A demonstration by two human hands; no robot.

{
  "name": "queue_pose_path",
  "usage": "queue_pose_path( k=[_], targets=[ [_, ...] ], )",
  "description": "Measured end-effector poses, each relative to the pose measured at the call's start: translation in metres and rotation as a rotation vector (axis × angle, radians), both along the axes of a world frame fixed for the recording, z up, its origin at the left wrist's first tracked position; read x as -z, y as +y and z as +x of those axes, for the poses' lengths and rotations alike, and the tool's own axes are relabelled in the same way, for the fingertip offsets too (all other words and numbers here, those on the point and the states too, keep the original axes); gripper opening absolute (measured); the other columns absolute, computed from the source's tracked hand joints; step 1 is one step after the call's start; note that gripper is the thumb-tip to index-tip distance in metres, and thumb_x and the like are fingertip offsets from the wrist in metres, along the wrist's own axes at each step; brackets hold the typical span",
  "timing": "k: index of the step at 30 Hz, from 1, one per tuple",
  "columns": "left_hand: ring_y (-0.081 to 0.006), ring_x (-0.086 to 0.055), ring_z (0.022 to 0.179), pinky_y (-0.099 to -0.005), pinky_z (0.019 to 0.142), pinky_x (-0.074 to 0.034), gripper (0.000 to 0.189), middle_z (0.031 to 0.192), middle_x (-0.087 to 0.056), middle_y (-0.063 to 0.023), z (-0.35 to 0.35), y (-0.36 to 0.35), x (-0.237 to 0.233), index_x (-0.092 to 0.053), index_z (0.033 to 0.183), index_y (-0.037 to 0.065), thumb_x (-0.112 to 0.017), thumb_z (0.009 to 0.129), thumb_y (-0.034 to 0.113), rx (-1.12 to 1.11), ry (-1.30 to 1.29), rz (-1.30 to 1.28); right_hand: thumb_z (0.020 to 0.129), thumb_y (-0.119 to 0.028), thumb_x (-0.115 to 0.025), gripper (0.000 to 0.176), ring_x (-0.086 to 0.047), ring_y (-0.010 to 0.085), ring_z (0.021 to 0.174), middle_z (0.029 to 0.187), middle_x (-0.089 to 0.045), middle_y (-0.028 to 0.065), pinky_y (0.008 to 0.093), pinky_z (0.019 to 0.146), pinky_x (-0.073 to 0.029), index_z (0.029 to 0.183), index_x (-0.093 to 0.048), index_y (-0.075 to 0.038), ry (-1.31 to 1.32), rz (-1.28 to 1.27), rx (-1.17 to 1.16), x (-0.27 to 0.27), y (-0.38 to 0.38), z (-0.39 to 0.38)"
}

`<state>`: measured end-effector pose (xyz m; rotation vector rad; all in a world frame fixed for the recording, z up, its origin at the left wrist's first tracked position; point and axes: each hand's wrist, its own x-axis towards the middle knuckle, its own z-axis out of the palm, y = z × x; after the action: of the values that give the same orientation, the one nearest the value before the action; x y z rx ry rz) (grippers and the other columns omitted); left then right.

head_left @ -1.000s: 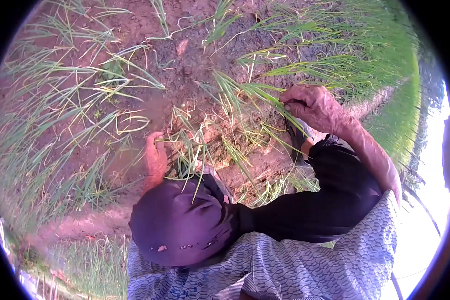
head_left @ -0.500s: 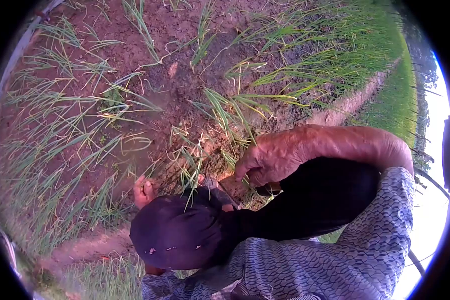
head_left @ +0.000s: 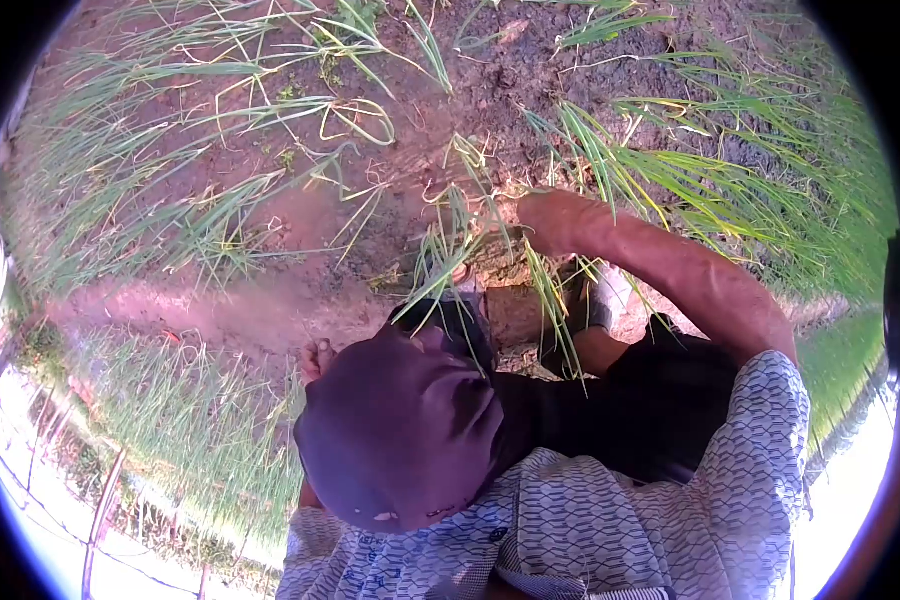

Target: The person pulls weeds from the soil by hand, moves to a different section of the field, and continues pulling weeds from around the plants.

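Observation:
My right hand (head_left: pixel 548 222) reaches down to the soil among green onion plants (head_left: pixel 450 245), its fingers curled in and mostly hidden under the back of the hand. What they close on, if anything, cannot be made out. Long leaves (head_left: pixel 545 285) hang just below its wrist. At the left, my left hand (head_left: pixel 317 358) shows only as curled fingers beside my dark-covered knee (head_left: pixel 400 430), which hides the rest. It is over bare brown soil, and nothing can be named in it.
Rows of onion plants (head_left: pixel 170 150) fill the left, with more plants (head_left: pixel 750 180) at the right. A bare soil strip (head_left: pixel 210 310) runs across the left. My patterned garment (head_left: pixel 650 520) covers the lower part. Thin poles (head_left: pixel 105 495) stand at the far lower left.
The view has shifted, so the plants and soil appear higher. My right hand has moved up and in to the plant bases. My left hand is now more hidden by the knee.

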<state>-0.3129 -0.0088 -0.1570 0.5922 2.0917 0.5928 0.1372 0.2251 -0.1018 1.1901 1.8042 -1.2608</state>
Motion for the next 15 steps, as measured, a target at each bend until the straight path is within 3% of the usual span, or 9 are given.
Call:
queue_pose_path(
  k=[1, 5, 7, 8, 9, 12, 15],
  targets=[
    [-0.0089, -0.047, 0.053, -0.0245, 0.048, -0.039, 0.022, 0.069, -0.055, -0.0006, 0.004, 0.000, 0.002, -0.058, 0.099, 0.005, -0.060, 0.096, 0.026, 0.006, -0.012, -0.006, 0.081, -0.006, -0.057, 0.017, -0.068, 0.0350, 0.089, 0.093, -0.067, 0.0239, 0.0439, 0.073, -0.055, 0.091, -0.064, 0.006, 0.022, 0.158, -0.047, 0.017, 0.008, 0.003],
    [-0.0079, -0.042, 0.049, -0.0249, 0.044, -0.035, 0.025, 0.062, -0.048, 0.0018, 0.032, 0.026, 0.009, -0.055, 0.088, 0.008, -0.059, 0.096, 0.030, -0.097, -0.154, 0.080, 0.084, -0.009, -0.056, 0.013, -0.064, 0.0380, 0.073, 0.082, -0.065, 0.0211, 0.0461, 0.060, -0.051, 0.093, -0.064, -0.004, 0.123, 0.974, 0.103, 0.155, 0.007, 0.040],
    [-0.0074, -0.040, 0.047, -0.0247, 0.043, -0.033, 0.028, 0.059, -0.045, 0.0027, 0.044, 0.044, 0.003, -0.052, 0.081, 0.009, -0.060, 0.095, 0.033, -0.109, -0.179, 0.091, 0.086, -0.011, -0.056, 0.019, -0.064, 0.0387, 0.078, 0.089, -0.064, 0.0207, 0.0467, 0.064, -0.052, 0.103, -0.065, -0.007, 0.116, 0.977, 0.269, 0.147, 0.013, 0.027],
    [-0.0073, -0.039, 0.047, -0.0244, 0.043, -0.033, 0.029, 0.060, -0.045, 0.0027, 0.051, 0.053, 0.000, -0.051, 0.080, 0.010, -0.060, 0.095, 0.033, -0.085, -0.174, 0.083, 0.086, -0.012, -0.057, 0.024, -0.064, 0.0386, 0.081, 0.092, -0.064, 0.0209, 0.0473, 0.067, -0.052, 0.108, -0.064, -0.008, 0.103, 0.801, 0.475, 0.135, 0.018, 0.021],
    [-0.0072, -0.039, 0.047, -0.0240, 0.042, -0.032, 0.031, 0.060, -0.045, 0.0028, 0.057, 0.063, 0.001, -0.050, 0.079, 0.010, -0.060, 0.095, 0.034, -0.062, -0.173, 0.083, 0.087, -0.011, -0.058, 0.031, -0.063, 0.0387, 0.087, 0.097, -0.062, 0.0213, 0.0471, 0.073, -0.053, 0.118, -0.062, -0.010, 0.171, 0.834, 0.391, 0.135, 0.017, 0.022],
    [-0.0069, -0.039, 0.047, -0.0237, 0.042, -0.032, 0.033, 0.059, -0.045, 0.0029, 0.065, 0.073, 0.004, -0.047, 0.076, 0.011, -0.060, 0.095, 0.035, -0.051, -0.229, 0.076, 0.087, -0.011, -0.057, 0.031, -0.063, 0.0387, 0.091, 0.104, -0.058, 0.0211, 0.0455, 0.076, -0.053, 0.118, -0.061, -0.010, 0.219, 0.783, 0.426, 0.137, 0.012, 0.022],
    [-0.0065, -0.040, 0.047, -0.0239, 0.042, -0.033, 0.034, 0.057, -0.044, 0.0034, 0.070, 0.071, 0.016, -0.046, 0.074, 0.012, -0.061, 0.095, 0.036, -0.023, -0.214, 0.061, 0.083, -0.005, -0.056, 0.033, -0.063, 0.0388, 0.091, 0.106, -0.057, 0.0206, 0.0449, 0.077, -0.053, 0.116, -0.059, -0.007, 0.286, 0.814, 0.266, 0.140, 0.014, 0.029]
  ],
)
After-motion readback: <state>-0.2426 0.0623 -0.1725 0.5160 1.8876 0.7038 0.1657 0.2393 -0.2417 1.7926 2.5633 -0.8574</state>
